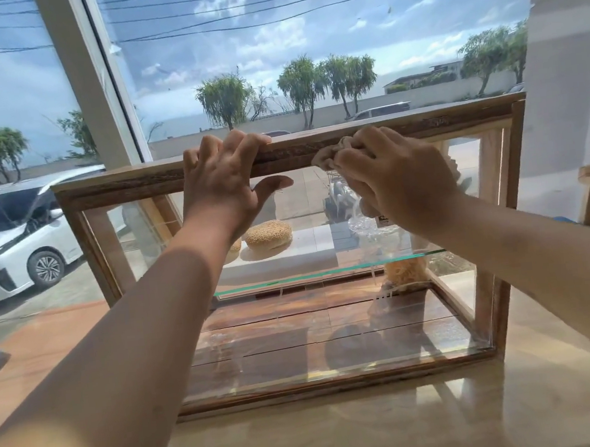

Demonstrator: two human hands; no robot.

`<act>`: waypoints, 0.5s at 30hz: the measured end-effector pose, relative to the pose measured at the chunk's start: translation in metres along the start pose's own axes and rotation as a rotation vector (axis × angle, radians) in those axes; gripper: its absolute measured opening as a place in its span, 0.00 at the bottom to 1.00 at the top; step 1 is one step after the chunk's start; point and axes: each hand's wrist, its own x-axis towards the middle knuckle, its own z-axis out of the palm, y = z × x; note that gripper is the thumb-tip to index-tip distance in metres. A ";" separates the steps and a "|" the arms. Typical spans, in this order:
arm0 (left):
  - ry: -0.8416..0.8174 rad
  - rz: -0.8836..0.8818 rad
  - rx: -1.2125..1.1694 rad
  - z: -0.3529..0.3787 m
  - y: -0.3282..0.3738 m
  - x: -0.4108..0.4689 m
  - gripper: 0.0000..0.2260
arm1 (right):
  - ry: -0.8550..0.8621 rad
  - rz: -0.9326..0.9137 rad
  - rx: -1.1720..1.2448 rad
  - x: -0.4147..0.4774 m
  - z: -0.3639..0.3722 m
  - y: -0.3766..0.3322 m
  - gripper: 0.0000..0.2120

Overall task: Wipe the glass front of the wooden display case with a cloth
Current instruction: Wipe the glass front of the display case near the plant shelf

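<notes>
Glass front seemed fragile and slick, so our left hand hooked its fingers over the stiff display case at twelve o'clock. Our right hand clenched the soft cloth.

Forearms bare; left hand, right hand bare.

Left hand grips case top; right hand holds cloth.
</notes>
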 end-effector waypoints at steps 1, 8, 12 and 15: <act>-0.020 -0.009 -0.012 -0.002 0.000 0.001 0.24 | 0.001 0.002 -0.001 0.001 0.002 -0.003 0.01; -0.070 0.005 -0.060 -0.007 -0.005 0.004 0.22 | -0.190 0.007 0.090 -0.044 0.001 -0.025 0.09; -0.065 -0.037 -0.102 -0.006 -0.003 0.006 0.21 | -0.045 0.093 0.058 0.002 0.005 -0.030 0.02; -0.086 -0.080 -0.158 -0.008 -0.002 0.008 0.20 | -0.030 0.062 0.081 0.001 0.017 -0.040 0.06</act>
